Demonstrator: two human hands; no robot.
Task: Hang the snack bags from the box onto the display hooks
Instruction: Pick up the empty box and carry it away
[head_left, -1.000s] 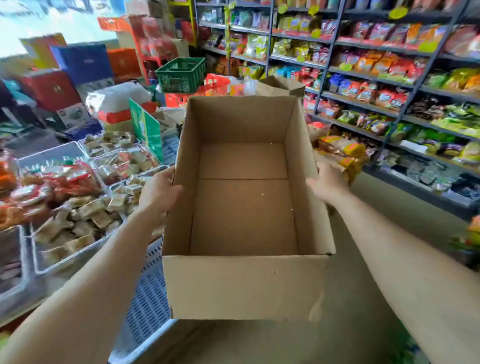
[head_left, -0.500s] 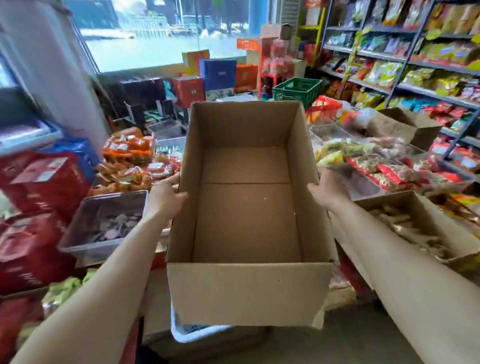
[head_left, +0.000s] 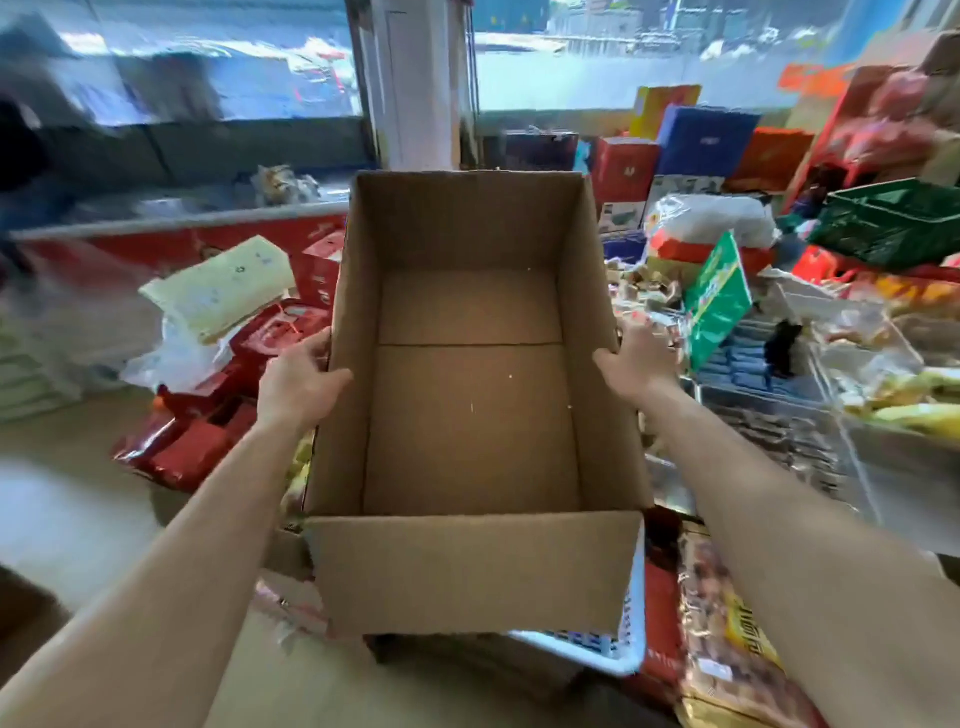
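Observation:
An open brown cardboard box (head_left: 470, 415) is held up in front of me, and nothing lies inside it. My left hand (head_left: 298, 382) grips its left wall with the thumb over the rim. On the opposite wall my right hand (head_left: 636, 358) grips the same way. No snack bags sit in the box and no display hooks show in this view.
Red packages (head_left: 197, 441) and a plastic bag lie on the floor at the left. Clear bins of snacks (head_left: 857, 395) and a green crate (head_left: 893, 223) crowd the right. A white basket (head_left: 613, 649) sits below the box. A white pillar (head_left: 415, 83) and windows stand behind.
The view has swung left, away from the shelves and toward the windows and pillar. Both hands keep the same hold on the box, which stays level in front of me.

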